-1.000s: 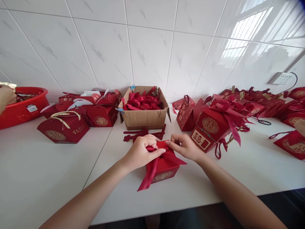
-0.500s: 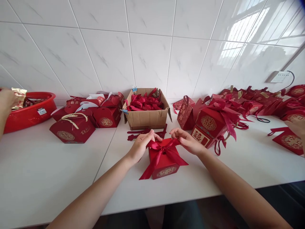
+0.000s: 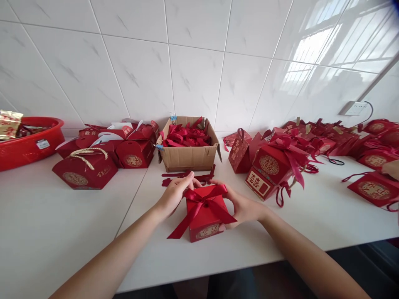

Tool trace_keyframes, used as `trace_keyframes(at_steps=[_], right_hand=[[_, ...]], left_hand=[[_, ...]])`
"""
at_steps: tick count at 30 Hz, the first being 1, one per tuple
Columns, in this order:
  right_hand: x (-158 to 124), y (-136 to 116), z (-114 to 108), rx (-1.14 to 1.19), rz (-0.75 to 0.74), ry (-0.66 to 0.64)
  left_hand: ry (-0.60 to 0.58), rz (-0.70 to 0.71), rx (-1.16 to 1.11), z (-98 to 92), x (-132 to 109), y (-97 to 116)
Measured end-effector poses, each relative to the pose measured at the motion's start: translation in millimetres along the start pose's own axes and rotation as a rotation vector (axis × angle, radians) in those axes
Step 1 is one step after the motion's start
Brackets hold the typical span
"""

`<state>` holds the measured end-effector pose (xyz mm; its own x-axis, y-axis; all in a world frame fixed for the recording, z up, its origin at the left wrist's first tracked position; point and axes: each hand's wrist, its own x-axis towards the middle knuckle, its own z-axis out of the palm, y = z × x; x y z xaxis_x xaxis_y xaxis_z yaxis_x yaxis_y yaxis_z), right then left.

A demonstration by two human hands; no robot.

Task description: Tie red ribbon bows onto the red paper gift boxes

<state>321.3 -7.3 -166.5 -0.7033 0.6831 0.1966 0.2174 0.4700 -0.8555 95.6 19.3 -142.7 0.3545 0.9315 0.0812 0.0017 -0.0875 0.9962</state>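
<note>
A small red gift box [image 3: 199, 236] with a gold medallion on its front sits on the table near me. Across its top is a dark red satin ribbon bow [image 3: 205, 202], its two tails hanging over the front corners. My left hand [image 3: 175, 194] is closed at the back left corner, beside the left loop; some fingertips are hidden behind the box. Around the right side curves my right hand [image 3: 245, 205], with fingers at the back and a fingertip at the front right edge. Just behind the box lie flat dark red strips [image 3: 170, 175].
A cardboard box [image 3: 188, 160] of red ribbons stands by the tiled wall. Red boxes [image 3: 85, 168] are at left, beside a red basin [image 3: 34, 149] with a gold packet [image 3: 9, 124]. Stacked boxes with bows [image 3: 271, 166] and several more fill the right. Another person's hand shows at the right edge.
My right hand has gone from the right bow loop down around the box's side. The box appears slightly lower and further left in view. The other person's hand at left is gone from view.
</note>
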Motion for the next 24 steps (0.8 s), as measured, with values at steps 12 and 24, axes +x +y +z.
trace_keyframes(at_steps=[12,24], right_hand=[[-72,23,26,-0.805,0.393,1.206],[-81,33,6,-0.877,0.531,1.288]], left_hand=[[-0.046,0.149,0.442,9.8,-7,-18],[-0.122,0.092,0.529,14.8,-9,-27]])
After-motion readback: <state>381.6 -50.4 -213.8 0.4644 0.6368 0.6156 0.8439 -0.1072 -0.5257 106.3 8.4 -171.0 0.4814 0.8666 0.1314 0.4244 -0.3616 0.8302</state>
